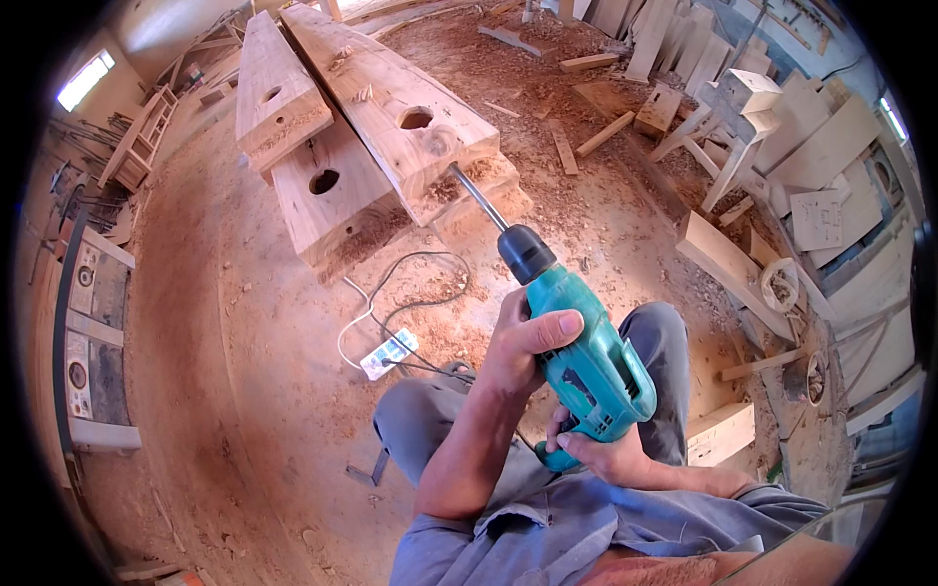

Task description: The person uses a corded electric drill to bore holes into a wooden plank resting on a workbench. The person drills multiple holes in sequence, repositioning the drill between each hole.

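Note:
A teal power drill [593,363] points away from me, up and to the left. Its black chuck [525,255] carries a long steel bit [481,198]. The bit's tip meets the end face of a thick wooden beam [391,93]; how deep it sits I cannot tell. My left hand [523,342] is wrapped round the front of the drill body, thumb over the top. Lower down, my right hand [604,455] grips the drill's handle. That beam has a round hole in its top face near the end, with wood shavings lying farther back.
More holed beams [337,200] lie stacked alongside on the left. A power strip [389,354] with cords rests on the dusty floor by my knee. Boards and offcuts [728,264] crowd the right side. A wooden frame [96,327] stands at the far left.

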The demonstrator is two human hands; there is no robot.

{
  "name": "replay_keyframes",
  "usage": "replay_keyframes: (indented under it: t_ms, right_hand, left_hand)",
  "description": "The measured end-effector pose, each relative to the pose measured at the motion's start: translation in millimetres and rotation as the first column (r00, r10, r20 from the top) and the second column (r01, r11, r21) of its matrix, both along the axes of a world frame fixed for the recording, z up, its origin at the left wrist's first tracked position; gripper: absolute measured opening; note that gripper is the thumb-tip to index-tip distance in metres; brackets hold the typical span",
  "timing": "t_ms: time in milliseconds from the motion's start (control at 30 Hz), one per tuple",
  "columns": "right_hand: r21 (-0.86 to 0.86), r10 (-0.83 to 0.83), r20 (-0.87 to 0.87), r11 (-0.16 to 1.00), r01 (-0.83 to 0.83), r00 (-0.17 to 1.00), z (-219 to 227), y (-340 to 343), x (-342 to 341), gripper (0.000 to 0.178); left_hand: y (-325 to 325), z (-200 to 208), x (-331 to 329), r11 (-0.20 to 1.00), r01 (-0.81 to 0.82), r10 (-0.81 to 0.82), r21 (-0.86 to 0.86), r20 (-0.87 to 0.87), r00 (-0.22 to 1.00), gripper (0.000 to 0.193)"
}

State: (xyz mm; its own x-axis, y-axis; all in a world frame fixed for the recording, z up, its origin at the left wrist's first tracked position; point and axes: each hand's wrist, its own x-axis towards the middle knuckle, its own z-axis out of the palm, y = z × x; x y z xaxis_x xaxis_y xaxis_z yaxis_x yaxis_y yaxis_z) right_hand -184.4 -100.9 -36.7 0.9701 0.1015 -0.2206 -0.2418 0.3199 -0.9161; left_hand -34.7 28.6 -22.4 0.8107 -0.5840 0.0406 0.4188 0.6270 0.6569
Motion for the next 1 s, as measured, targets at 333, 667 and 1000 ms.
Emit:
replay_keyframes:
  t_ms: [333, 667, 1000]
  right_hand:
    - [-0.027, -0.003, -0.021, 1.0, 0.002, 1.0, 0.4, 1.3, 1.5, 0.023]
    - [-0.01, -0.005, -0.032, 1.0, 0.005, 0.999, 1.4, 1.8, 3.4, 0.023]
    - [-0.022, -0.008, -0.013, 1.0, 0.007, 1.0, -3.9, -4.1, 4.8, 0.028]
  left_hand:
    - [1.0, 0.0, 3.6, 0.998, 0.017, -0.017, 0.06, -0.003, 1.0, 0.063]
    - [0.1, -2.6, 4.7, 1.0, 0.02, -0.02, 0.007, 0.009, 1.0, 0.057]
    - [-1.7, -4.1, 6.0, 0.997, 0.004, -0.005, 0.071, 0.015, 1.0, 0.062]
